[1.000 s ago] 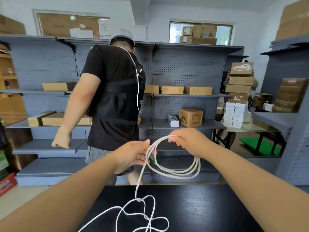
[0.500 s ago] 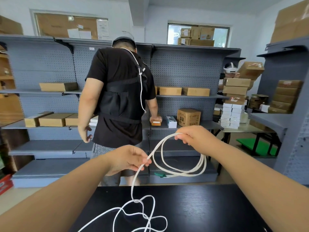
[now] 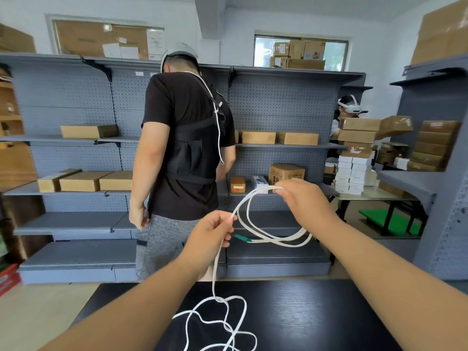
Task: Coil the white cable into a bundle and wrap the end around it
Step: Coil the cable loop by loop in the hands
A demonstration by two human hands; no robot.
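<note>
The white cable (image 3: 293,240) hangs looped from the right hand's (image 3: 304,202) pinching grip; left hand (image 3: 211,235) pinches its strand; slack tangles on the table (image 3: 329,320); person (image 3: 184,148) beyond.

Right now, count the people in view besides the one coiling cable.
2. The person in a black shirt stands at the grey shelves, back turned; the person in a white headset is behind stacked boxes, far right. Others may be hidden.

A stockroom: grey pegboard shelving (image 3: 278,110) runs beyond the fingers (image 3: 226,226), its shelves bearing flat cardboard boxes (image 3: 258,137); more cartons (image 3: 357,136) stack up to their right, and a black tabletop (image 3: 316,312) lies below them.
</note>
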